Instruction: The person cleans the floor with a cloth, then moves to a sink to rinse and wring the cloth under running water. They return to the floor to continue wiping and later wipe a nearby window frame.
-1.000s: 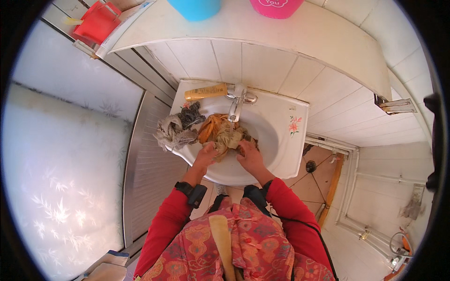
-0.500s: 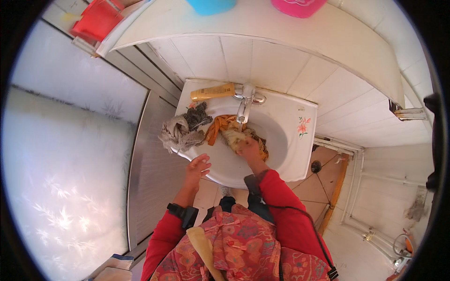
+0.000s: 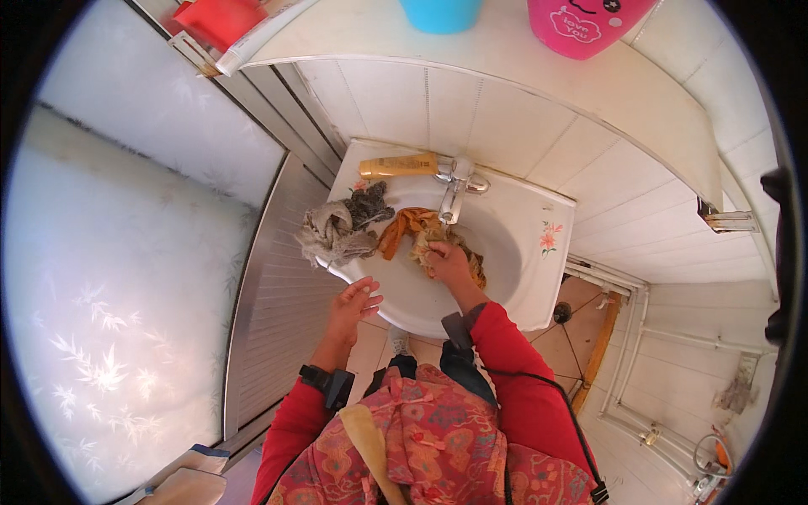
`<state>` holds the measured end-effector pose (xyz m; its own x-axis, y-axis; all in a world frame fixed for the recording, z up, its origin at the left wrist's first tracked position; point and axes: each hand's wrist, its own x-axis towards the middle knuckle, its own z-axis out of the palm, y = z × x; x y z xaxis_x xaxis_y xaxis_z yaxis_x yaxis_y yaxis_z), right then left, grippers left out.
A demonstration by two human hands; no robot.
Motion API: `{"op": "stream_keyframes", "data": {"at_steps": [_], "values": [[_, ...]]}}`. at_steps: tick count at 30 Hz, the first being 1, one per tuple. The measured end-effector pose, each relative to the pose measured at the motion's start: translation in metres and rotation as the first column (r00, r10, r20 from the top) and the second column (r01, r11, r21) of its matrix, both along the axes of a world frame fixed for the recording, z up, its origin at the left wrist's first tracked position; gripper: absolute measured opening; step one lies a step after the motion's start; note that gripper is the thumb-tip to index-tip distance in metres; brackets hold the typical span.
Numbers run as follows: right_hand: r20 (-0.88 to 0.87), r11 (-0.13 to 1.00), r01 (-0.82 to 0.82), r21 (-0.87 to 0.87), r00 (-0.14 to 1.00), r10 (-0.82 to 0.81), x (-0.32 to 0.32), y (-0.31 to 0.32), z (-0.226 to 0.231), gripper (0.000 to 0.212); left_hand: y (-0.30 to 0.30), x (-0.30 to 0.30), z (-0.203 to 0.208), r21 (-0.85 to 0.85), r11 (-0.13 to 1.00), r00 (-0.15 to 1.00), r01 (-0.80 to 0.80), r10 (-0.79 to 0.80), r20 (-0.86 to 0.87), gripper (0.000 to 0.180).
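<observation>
In the white washbasin (image 3: 404,301) lies a wet-looking cloth (image 3: 426,236), pale yellow with brown patterning and an orange end, below the chrome faucet (image 3: 452,198). My right hand (image 3: 453,266) is closed on the pale part of this cloth, its fingers bent in a pinch. Just off the basin's front left edge, my left hand (image 3: 355,305) is held in the air with fingers stretched out, holding nothing. Nearest to it is a crumpled grey knitted cloth (image 3: 335,231), draped over the basin's left rim, with a darker grey piece (image 3: 369,204) beside it.
A yellow tube (image 3: 398,165) lies on the basin's back ledge, left of the faucet. Overhead juts a white shelf (image 3: 505,63) carrying a red container (image 3: 220,21), a blue cup (image 3: 440,13) and a pink one (image 3: 581,29). A frosted glass panel (image 3: 135,252) stands at left.
My right hand has shifted slightly on the pale cloth, its fingers now more bent and drawn together. My left hand stays stretched out. The view has moved a little.
</observation>
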<state>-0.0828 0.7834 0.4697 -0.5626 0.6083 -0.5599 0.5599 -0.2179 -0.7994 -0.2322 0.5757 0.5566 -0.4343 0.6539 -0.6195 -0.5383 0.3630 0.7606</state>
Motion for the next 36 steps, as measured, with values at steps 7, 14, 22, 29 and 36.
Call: {"op": "stream_keyframes", "data": {"at_steps": [7, 14, 22, 29, 36], "values": [[0.204, 0.640, -0.424, 0.641, 0.898, 0.390, -0.006, -0.026, -0.011, 0.066, -0.003, -0.002, 0.001, -0.033, 0.999, 1.000, 0.013, -0.013, -0.004, 0.036], [0.310, 0.821, -0.353, 0.449, 0.923, 0.227, -0.005, -0.012, -0.046, 0.038, -0.005, 0.000, 0.001, -0.079, 0.996, 0.999, 0.052, -0.053, -0.012, 0.037], [-0.234, 0.880, 0.368, -0.301, 0.866, -0.442, -0.022, 0.022, -0.005, 0.024, 0.004, 0.003, 0.010, -0.050, 0.997, 0.998, 0.053, -0.054, -0.018, 0.037], [-0.336, 0.923, 0.357, -0.142, 0.860, -0.384, -0.025, 0.020, -0.038, 0.025, 0.013, 0.004, 0.014, -0.032, 0.997, 0.997, 0.068, -0.069, -0.023, 0.037], [0.387, 0.380, -0.425, 0.822, 0.905, 0.175, -0.017, -0.023, -0.060, 0.032, 0.010, 0.004, 0.006, -0.074, 0.994, 0.997, 0.082, -0.081, 0.010, 0.036]]}}
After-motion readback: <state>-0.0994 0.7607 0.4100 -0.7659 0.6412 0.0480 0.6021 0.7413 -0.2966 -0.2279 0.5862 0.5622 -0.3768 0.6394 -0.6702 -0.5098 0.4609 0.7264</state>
